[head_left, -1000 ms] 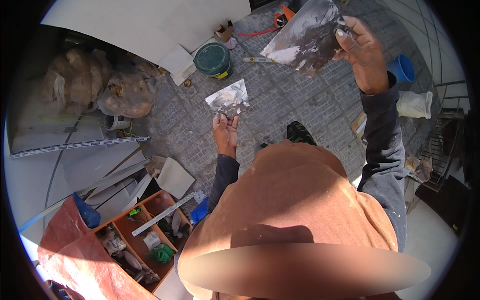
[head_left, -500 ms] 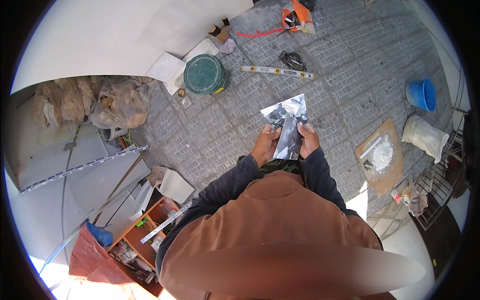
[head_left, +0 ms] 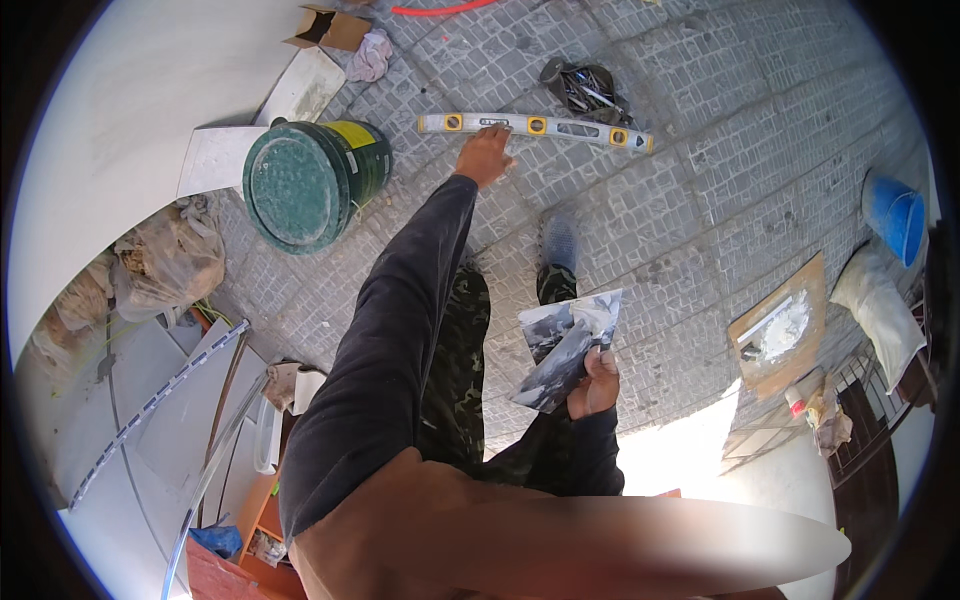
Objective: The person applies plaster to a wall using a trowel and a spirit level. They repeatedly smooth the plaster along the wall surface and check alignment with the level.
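On the paved floor ahead lies a long spirit level (head_left: 575, 130) with yellow-ringed vials. My left hand (head_left: 484, 157) reaches down to it, the fingertips over its near edge and the thumb apart; no closed grip shows. In front of my body, my right hand (head_left: 597, 385) is closed on flat, glossy pieces (head_left: 560, 365) with a black, grey and white marbled pattern. One narrow piece overlaps a wider one behind it, and my thumb presses on their right side.
Left of my arm stands a lidded green bucket (head_left: 300, 187). Beyond the level sits a dark container of tools (head_left: 590, 92). To the right are a blue bucket (head_left: 893, 218), a white sack (head_left: 880, 305) and a board with white powder (head_left: 780, 325). Bagged debris (head_left: 175, 255) lies left.
My left hand has let go of the marbled pieces and stretched forward to the spirit level. My right hand now holds the pieces alone, lower down. The view has shifted with my lean.
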The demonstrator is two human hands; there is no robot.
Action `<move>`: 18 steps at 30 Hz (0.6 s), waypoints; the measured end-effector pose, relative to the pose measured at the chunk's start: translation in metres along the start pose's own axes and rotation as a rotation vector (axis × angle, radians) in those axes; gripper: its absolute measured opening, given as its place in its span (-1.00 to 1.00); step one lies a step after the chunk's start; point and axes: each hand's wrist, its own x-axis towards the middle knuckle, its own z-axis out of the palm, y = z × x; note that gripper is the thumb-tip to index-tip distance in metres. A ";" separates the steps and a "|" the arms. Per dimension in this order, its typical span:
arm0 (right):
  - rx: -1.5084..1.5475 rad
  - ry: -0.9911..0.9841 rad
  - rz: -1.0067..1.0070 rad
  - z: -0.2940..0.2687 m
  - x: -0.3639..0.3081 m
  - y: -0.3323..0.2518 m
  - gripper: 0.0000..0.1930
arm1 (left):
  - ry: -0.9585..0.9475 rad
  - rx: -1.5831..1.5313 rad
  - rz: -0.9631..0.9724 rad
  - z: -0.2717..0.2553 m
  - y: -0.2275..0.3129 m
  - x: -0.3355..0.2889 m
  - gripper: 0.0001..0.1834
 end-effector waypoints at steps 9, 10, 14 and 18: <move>-0.153 0.135 0.003 0.009 0.042 0.018 -0.66 | 0.097 0.442 0.126 0.151 -0.049 0.106 -0.50; -0.148 0.111 0.003 0.011 0.041 0.017 -0.66 | 0.060 0.445 0.154 0.147 -0.049 0.102 -0.53; -0.199 0.035 -0.063 0.001 0.044 0.031 -0.67 | -0.048 0.244 0.250 0.100 -0.036 0.073 -0.51; -0.260 0.083 0.016 -0.030 0.035 0.052 -0.73 | -0.037 -0.034 0.276 0.013 0.004 0.007 -0.34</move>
